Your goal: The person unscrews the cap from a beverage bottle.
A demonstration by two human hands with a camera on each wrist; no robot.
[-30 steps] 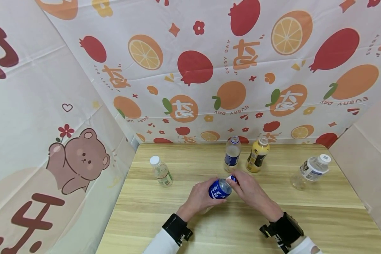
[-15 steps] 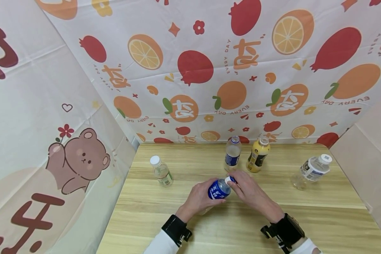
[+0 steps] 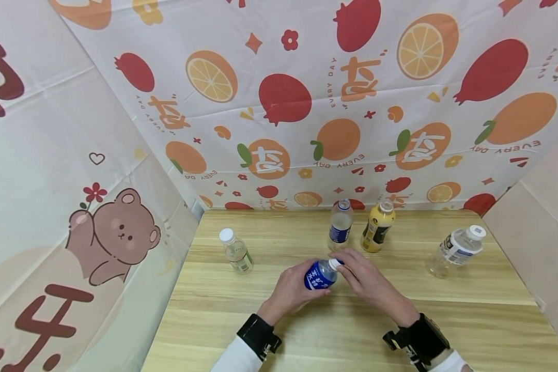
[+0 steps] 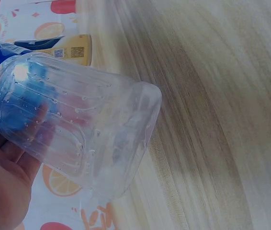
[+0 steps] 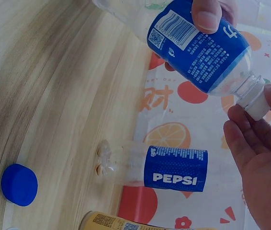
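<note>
My left hand [image 3: 295,284] grips a clear plastic water bottle [image 3: 320,275] round its blue label, and the bottle leans to the right. In the left wrist view its clear lower body [image 4: 87,129] is dotted with droplets inside. My right hand [image 3: 369,281] pinches the white cap [image 5: 255,103] at the bottle's mouth between thumb and fingers. Past the hands stands a Pepsi bottle [image 3: 341,225] with a blue label and an uncapped mouth. A loose blue cap [image 5: 19,184] lies on the table in the right wrist view; the right hand hides that spot in the head view.
A yellow bottle [image 3: 378,227] stands beside the Pepsi bottle. On the left is a small clear bottle [image 3: 236,251] with a white cap, and on the right a clear bottle [image 3: 455,250]. A fruit-print cloth [image 3: 302,144] rises behind the wooden table [image 3: 223,330].
The right fingers have shifted slightly to the left with the white cap, which shows more of its side now. The left hand and the bottle stay almost where they were.
</note>
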